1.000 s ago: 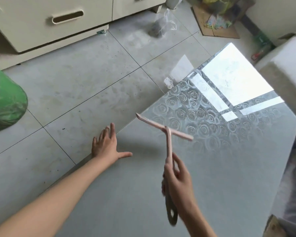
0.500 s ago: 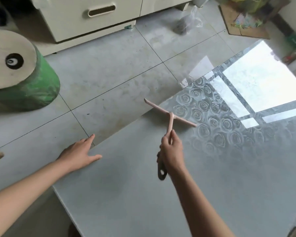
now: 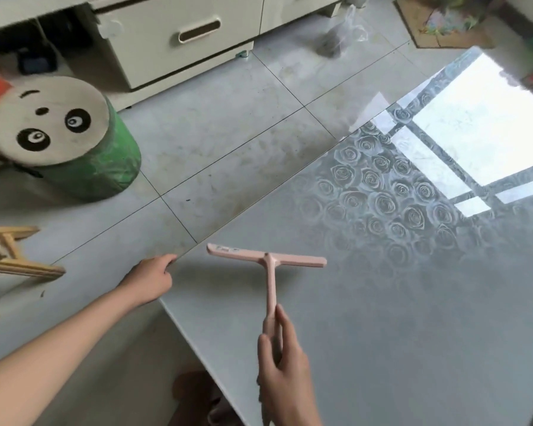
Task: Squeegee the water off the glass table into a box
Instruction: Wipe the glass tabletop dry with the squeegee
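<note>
The glass table with a rose pattern fills the right half of the head view. A pink T-shaped squeegee lies over its near left part, blade toward the far side. My right hand grips the squeegee's handle from below. At the table's near left corner my left hand rests with fingers curled over the edge. No box is in view.
A green stool with a panda-face top stands on the tiled floor at the left. Wooden pieces lie at the far left edge. A cream drawer cabinet and a plastic bag sit at the back.
The squeegee has come back toward the near left corner and its blade has turned level. My left hand slid along the edge to the corner. The view has shifted left.
</note>
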A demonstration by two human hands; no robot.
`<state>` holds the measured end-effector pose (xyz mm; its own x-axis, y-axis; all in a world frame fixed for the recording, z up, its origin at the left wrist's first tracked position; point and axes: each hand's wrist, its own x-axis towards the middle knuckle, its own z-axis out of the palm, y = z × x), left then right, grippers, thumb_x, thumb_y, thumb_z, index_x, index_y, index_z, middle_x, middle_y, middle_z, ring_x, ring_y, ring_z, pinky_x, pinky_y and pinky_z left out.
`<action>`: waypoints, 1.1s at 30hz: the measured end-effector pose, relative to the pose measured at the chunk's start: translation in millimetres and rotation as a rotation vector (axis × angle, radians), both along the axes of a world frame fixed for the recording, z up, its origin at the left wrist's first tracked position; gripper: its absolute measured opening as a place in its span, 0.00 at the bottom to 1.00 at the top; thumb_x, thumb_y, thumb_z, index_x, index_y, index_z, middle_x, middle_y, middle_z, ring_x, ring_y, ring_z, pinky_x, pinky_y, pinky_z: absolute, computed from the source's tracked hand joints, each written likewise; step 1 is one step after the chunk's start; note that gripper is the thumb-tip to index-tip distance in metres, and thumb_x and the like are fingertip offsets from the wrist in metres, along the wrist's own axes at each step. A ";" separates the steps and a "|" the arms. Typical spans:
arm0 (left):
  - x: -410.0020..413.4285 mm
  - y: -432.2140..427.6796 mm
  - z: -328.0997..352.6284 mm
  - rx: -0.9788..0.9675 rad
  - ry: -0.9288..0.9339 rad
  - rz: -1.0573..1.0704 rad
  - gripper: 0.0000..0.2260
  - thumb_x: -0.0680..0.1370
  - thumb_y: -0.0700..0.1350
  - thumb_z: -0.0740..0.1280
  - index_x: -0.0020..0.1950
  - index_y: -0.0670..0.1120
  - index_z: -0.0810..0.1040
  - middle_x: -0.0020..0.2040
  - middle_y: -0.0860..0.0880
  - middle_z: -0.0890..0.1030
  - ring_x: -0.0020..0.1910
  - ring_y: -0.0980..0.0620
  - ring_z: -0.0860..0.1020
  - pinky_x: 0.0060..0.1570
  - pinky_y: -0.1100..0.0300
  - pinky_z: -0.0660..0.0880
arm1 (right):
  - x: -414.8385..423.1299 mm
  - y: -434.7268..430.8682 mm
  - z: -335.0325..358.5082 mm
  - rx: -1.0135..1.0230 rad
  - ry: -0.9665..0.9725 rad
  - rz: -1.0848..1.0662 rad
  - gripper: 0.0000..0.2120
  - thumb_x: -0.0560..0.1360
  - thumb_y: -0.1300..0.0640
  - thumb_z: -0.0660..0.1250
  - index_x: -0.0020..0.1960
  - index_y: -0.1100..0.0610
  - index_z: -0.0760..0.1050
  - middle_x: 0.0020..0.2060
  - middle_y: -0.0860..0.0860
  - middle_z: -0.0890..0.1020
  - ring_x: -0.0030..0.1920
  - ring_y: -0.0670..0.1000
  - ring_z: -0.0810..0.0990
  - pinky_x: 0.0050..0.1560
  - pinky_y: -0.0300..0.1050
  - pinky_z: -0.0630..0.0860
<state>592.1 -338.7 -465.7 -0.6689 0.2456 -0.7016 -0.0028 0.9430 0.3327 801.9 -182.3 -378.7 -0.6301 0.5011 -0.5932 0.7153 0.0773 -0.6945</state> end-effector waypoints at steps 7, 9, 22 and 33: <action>-8.3 -9.4 -0.9 0.066 -0.046 0.090 0.22 0.73 0.34 0.60 0.64 0.51 0.77 0.62 0.51 0.79 0.63 0.47 0.75 0.63 0.56 0.70 | 23.4 -50.9 5.5 0.045 -0.006 0.063 0.27 0.76 0.63 0.62 0.72 0.49 0.62 0.48 0.42 0.80 0.40 0.40 0.77 0.45 0.28 0.71; -17.8 -12.3 -4.6 0.087 -0.085 0.103 0.19 0.73 0.35 0.61 0.57 0.52 0.80 0.57 0.51 0.82 0.59 0.48 0.77 0.62 0.54 0.71 | 30.8 -63.1 2.4 0.061 -0.072 0.044 0.31 0.75 0.62 0.64 0.74 0.51 0.59 0.42 0.41 0.79 0.34 0.37 0.75 0.42 0.28 0.71; -77.1 -24.3 -7.6 0.133 -0.552 0.084 0.21 0.77 0.28 0.49 0.65 0.41 0.72 0.51 0.44 0.77 0.39 0.55 0.75 0.32 0.65 0.62 | -132.0 -70.6 -40.6 0.219 -0.053 -0.397 0.24 0.80 0.59 0.56 0.76 0.51 0.59 0.43 0.54 0.78 0.43 0.55 0.76 0.49 0.47 0.74; -81.4 1.2 0.7 0.202 -0.559 -0.032 0.19 0.75 0.29 0.52 0.52 0.42 0.79 0.45 0.44 0.80 0.40 0.49 0.76 0.31 0.66 0.67 | -80.4 -162.9 -6.6 0.258 -0.219 -0.469 0.23 0.78 0.57 0.63 0.72 0.49 0.66 0.29 0.48 0.71 0.30 0.43 0.68 0.37 0.33 0.69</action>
